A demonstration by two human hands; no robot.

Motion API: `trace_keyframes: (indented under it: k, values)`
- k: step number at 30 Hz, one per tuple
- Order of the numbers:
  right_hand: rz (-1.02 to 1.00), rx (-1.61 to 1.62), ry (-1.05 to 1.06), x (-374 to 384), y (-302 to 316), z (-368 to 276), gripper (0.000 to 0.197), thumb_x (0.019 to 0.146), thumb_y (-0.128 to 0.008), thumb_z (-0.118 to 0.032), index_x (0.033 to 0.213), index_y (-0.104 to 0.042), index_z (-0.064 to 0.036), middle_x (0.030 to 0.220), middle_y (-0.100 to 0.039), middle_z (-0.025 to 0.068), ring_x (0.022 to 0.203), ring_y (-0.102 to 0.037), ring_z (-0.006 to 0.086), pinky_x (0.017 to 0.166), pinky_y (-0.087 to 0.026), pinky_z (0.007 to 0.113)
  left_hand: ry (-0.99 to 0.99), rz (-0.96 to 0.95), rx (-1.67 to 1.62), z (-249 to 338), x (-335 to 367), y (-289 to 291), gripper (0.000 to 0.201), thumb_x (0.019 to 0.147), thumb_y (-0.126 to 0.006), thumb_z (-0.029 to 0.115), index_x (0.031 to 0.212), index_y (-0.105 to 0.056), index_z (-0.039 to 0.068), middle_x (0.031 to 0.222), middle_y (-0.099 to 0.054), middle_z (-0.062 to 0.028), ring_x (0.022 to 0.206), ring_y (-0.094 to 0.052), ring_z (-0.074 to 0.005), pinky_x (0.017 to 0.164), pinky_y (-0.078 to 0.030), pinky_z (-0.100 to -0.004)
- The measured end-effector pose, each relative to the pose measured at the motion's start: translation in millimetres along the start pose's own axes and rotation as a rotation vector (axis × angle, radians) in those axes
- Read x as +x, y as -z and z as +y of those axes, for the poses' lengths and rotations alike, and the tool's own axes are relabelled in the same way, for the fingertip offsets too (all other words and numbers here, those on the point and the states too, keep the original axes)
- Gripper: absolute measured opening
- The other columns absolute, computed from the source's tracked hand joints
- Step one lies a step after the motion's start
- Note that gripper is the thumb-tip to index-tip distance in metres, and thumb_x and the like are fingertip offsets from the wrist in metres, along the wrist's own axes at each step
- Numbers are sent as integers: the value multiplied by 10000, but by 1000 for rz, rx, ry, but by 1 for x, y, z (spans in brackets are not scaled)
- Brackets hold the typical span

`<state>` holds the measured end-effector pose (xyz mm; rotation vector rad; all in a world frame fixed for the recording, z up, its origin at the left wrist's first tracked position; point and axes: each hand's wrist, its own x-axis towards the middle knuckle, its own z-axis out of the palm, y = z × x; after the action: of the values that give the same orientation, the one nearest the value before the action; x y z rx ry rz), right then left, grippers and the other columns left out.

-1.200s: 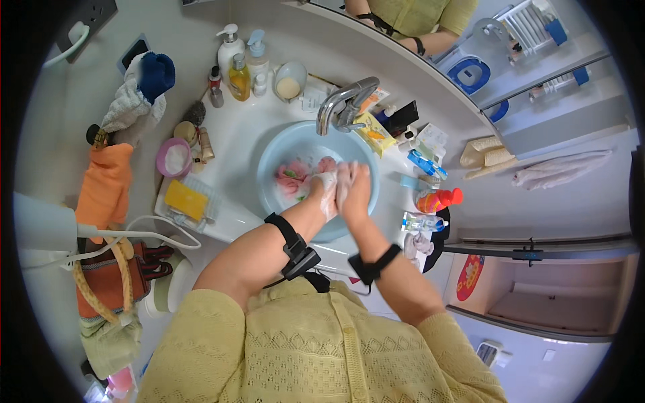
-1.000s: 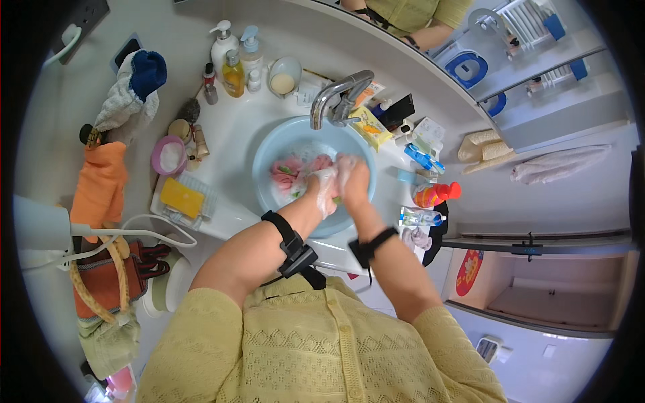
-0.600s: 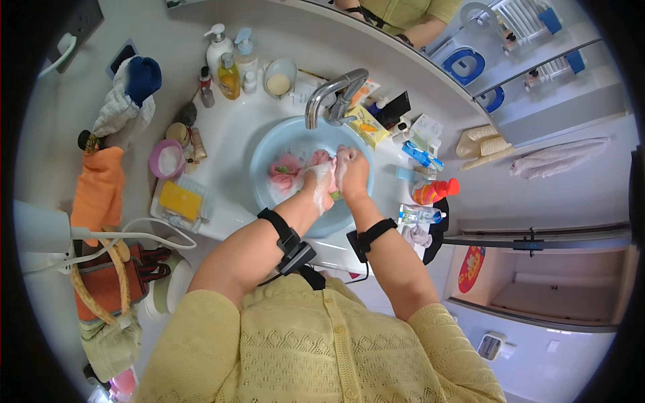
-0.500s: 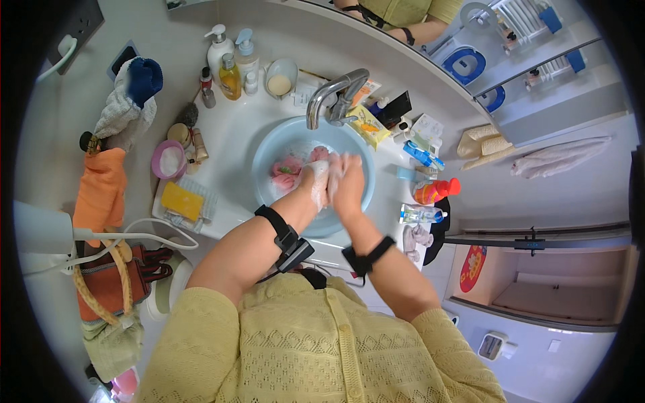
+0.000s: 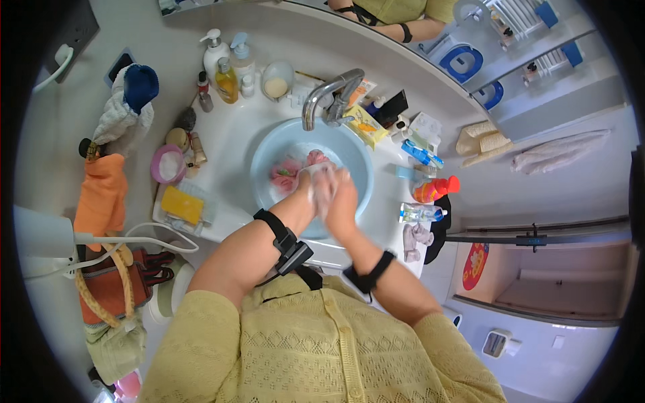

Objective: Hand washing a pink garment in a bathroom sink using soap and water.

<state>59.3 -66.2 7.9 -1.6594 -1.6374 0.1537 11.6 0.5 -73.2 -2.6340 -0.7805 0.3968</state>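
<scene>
Over a light blue basin (image 5: 261, 151) in the sink, my left hand (image 5: 307, 191) and my right hand (image 5: 341, 195) are pressed together, with white suds on them. Both look closed, the right laid over the left, and motion blurs the fingers. Something white and foamy shows between them, too smeared to name. Bunched pink cloth (image 5: 285, 176) with a small green patch lies in the sudsy water just left of my hands. The chrome tap (image 5: 308, 111) arches over the basin's far rim, apart from my hands.
Pump bottles (image 5: 216, 55) and a yellow bottle (image 5: 227, 82) stand at the back left. A pink bowl (image 5: 168, 163) and a yellow sponge (image 5: 182, 205) are on the left. At the right edge are a red-orange bottle (image 5: 435, 190), a tube (image 5: 420, 213) and greyish cloth (image 5: 416, 240).
My right hand has moved slightly left and down, over my left hand, in a rubbing motion. The pink cloth stays in the basin. The whole view has shifted slightly.
</scene>
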Motion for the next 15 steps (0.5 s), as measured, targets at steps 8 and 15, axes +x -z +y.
trace_keyframes:
  k: [8, 15]
  values:
    - [-56, 7, -29, 7, 14, -20, 203, 789, -520, -214, 795, -563, -15, 815, -503, 224, 709, -480, 387, 628, -390, 410, -402, -94, 2617, -5, 4, -4, 163, 893, -370, 211, 970, -501, 152, 902, -526, -5, 777, -534, -131, 679, -452, -280]
    - [-230, 99, -509, 64, 26, 28, 271, 801, -535, -254, 789, -527, 17, 849, -561, 224, 764, -530, 397, 631, -418, 442, -1060, -109, 2829, -27, -25, 124, 149, 865, -377, 212, 919, -508, 167, 851, -534, -9, 913, -512, -160, 798, -408, -324]
